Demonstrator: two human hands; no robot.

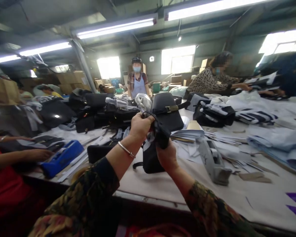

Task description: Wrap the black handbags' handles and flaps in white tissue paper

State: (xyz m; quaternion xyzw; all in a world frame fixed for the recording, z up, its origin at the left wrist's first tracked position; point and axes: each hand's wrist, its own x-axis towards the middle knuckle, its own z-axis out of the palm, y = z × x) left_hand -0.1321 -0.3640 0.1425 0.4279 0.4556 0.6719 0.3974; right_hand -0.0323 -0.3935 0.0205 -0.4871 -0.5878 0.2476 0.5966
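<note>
Above the table's front part, my left hand [141,125], with a bangle at the wrist, is closed on a thin black strap [154,116]. My right hand [167,154] grips a small black bag [162,134], to which the strap seems to run; the fingers are partly hidden behind it. Another black piece, like a bag body [151,159], shows just below and left of my right hand, and I cannot tell whether it is joined. Behind my hands a black bag with a gold-coloured clasp [168,113] leans on the heap.
A grey tape dispenser [213,161] stands to the right, near paper sheets [187,134]. On the left lies a blue tape dispenser [62,158] beside a co-worker's hand [38,154]. Black bags [96,112] pile up behind. Two people stand across the table [177,187].
</note>
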